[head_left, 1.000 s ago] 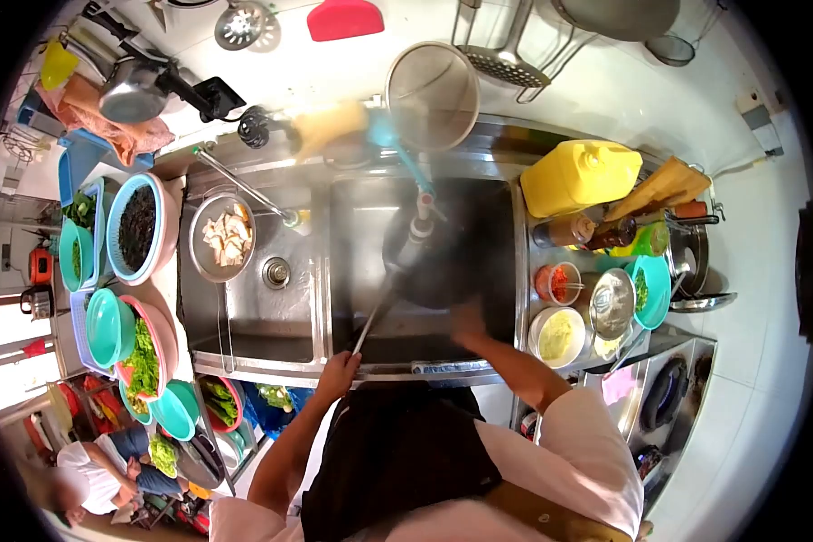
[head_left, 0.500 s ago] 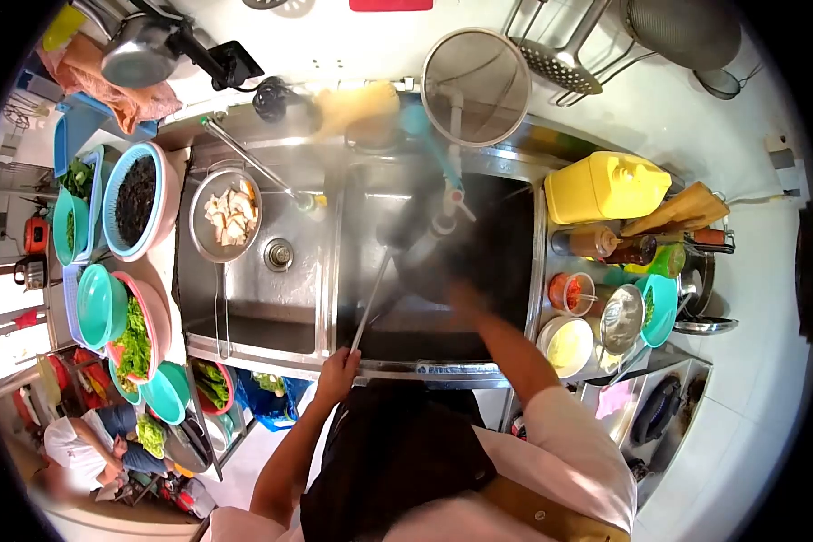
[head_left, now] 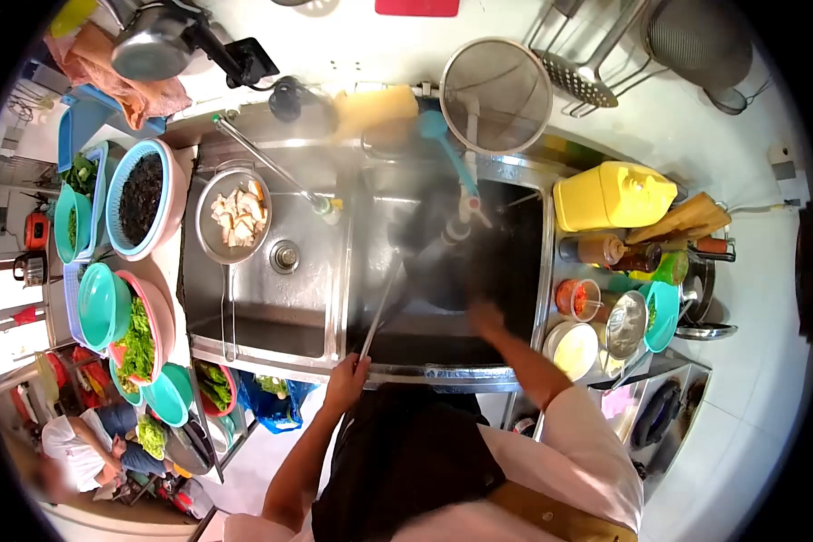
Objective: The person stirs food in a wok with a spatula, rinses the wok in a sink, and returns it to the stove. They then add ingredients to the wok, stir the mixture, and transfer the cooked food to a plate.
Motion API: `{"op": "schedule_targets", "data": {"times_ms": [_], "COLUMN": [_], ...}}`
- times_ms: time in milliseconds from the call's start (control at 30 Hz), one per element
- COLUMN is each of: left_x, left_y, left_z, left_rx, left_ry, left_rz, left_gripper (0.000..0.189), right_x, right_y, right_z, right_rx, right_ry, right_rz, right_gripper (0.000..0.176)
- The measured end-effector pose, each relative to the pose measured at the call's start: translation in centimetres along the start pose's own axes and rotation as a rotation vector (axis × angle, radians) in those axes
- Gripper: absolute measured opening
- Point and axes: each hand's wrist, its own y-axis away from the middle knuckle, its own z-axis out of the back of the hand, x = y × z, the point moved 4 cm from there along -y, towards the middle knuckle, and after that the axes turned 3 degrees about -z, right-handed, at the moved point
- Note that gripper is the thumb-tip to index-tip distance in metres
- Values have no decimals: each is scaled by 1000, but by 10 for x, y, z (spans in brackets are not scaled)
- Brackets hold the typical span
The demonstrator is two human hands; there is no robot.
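My left hand (head_left: 346, 383) is closed around the end of a long thin metal handle (head_left: 383, 309) at the sink's front edge. That handle slants away into the right basin (head_left: 406, 350), toward a dark, round, pan-like vessel (head_left: 438, 282) blurred by steam. Above the vessel is the faucet (head_left: 459, 228), with its white lever. My right hand (head_left: 485, 320) reaches down into the basin by the vessel's near right side. Its fingers are smeared, and I cannot tell what they hold.
In the left basin, a long-handled strainer (head_left: 233, 217) holds pale chunks of food. Bowls of greens (head_left: 137, 334) stand at left. To the right are a yellow jug (head_left: 612, 195), bottles, and a white bowl (head_left: 571, 350). A round mesh strainer (head_left: 497, 95) hangs behind the faucet. A seated person (head_left: 81, 447) is at lower left.
The whole view has shifted slightly to the right. My left hand keeps its hold on the handle, and my right hand remains low in the basin, a little lower by the vessel.
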Motion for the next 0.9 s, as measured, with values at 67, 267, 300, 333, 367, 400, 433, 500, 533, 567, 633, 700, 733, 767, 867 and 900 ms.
{"op": "schedule_targets", "data": {"times_ms": [67,267,300,333,367,400,433,500,533,567,633,700,733,767,867,900], "left_x": [3,-7,-6,-7,-8,-15,-7,-5,-2,2,3,3,10,14,15,15], "left_y": [0,-3,-2,-2,-2,-1,-2,-3,-5,-5,-7,-5,-7,-7,-10,-11], "left_z": [-1,2,4,6,7,12,13,16,17,15,12,14,11,8,2,-1], "left_rx": [-17,14,26,18,0,-16,-49,-59,-63,-63,-65,-60,-61,-38,-30,-21], "left_ry": [26,32,44,50,62,7,2,10,5,-2,-35,-87,-87,-118,-173,-203], "left_rz": [-43,-58,-62,-63,-66,-83,-118,-109,-105,-97,-84,-66,-88,-92,-138,-143], "left_gripper": [37,37,37,37,37,36,36,36,36,36,36,37,38,39,40,40], "right_x": [38,17,-5,-22,-37,-22,-4,51,83,91,58,27,4,-13,-19,-2], "right_y": [-8,-77,-74,-48,-10,35,34,37,37,-3,-84,-72,-47,-15,4,4], "right_z": [2,58,72,69,57,64,12,-15,10,13,9,73,81,60,-40,-61], "right_rx": [79,51,-46,26,91,207,120,54,82,128,107,95,-20,-29,-64,-340], "right_ry": [208,405,307,359,415,234,336,144,-155,-84,290,313,262,379,180,214], "right_rz": [106,16,-87,-76,-58,-193,-211,119,465,431,437,101,-6,10,88,467], "right_gripper": [49,69,70,67,64,60,49,33,27,24,33,23,29,29,46,38]}}
